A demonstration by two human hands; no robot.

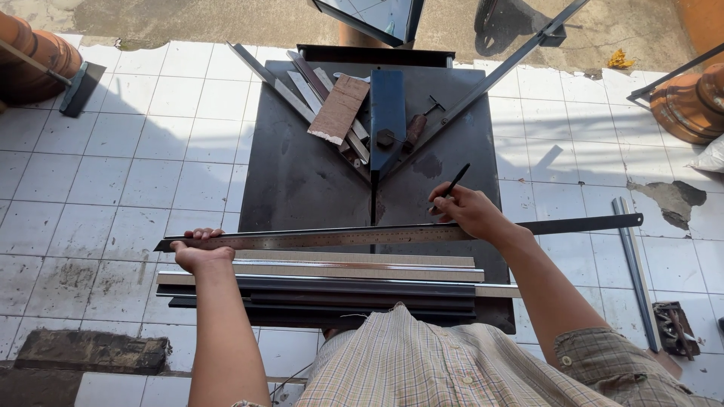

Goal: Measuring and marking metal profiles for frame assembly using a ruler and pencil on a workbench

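Observation:
A long steel ruler (354,238) lies across the near part of a dark metal work table (302,181). My left hand (202,253) presses down on the ruler's left end. My right hand (467,211) holds a black pencil (451,185) upright, its tip just above the ruler's far edge right of the middle. Beneath the ruler lie several long metal profile strips (354,270), stacked side by side along the table's near edge.
At the table's far side a blue cutter blade (388,113) sits between two angled guide rails, beside a brown board piece (339,109) and loose strips. White tiled floor surrounds the table. More profiles (637,271) lie at the right; clay pots (690,102) stand in the corners.

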